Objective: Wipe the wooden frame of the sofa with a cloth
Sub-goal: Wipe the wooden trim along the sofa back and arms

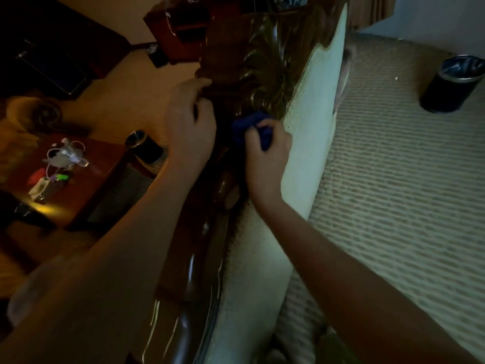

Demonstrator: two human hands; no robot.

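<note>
Gripping the bunched blue cloth [252, 130], the right hand [265, 156] presses it on the carved wooden frame [262, 74], whose unwiped carving runs away far; left hand [189, 122] curls over its edge.

We see a dim room, warm yellowish light on the left, cooler and paler on the right. Floor is carpet [393, 179] with a ribbed horizontal weave, beige-grey. A dark cylindrical bin [450, 84] with a plastic liner stands on it at upper right. Left side: a reddish wooden bench [86, 185] carrying white cables and small coloured bits, too blurred to identify. A second dark bin [144, 148] with a shiny rim sits just beside that bench. Dark red cabinet [178, 30] at top centre, against a pale wall [433, 19].
</note>
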